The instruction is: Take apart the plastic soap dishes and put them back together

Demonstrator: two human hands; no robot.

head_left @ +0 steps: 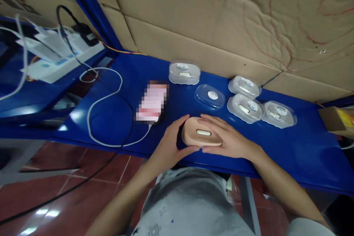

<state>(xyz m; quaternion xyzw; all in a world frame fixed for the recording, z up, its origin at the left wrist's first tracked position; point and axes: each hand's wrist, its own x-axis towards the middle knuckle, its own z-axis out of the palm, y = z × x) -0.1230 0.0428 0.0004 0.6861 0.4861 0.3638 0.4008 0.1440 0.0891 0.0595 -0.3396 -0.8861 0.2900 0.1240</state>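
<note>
A person in a pale, patterned shirt sits or stands at a blue tabletop, one peach container between two hands at its near edge. The left hand and the right hand form a grip closed around opposite sides of it, a single white oblong piece showing on top; whether its base rests on the surface cannot be told.

One black cord runs across the lower left, in front of the red tiled floor, and over one looping white cable. That cable plugs into one phone, its screen obscured by pixelation, near the left hand. One loose clear lid with a round label lies just beyond the peach container, between it and the back edge. Four clear-lidded containers stand farther off: three clustered at right, one apart behind the phone. One cardboard box occupies the right end, one white power strip the far left; brown cardboard backs the scene.
</note>
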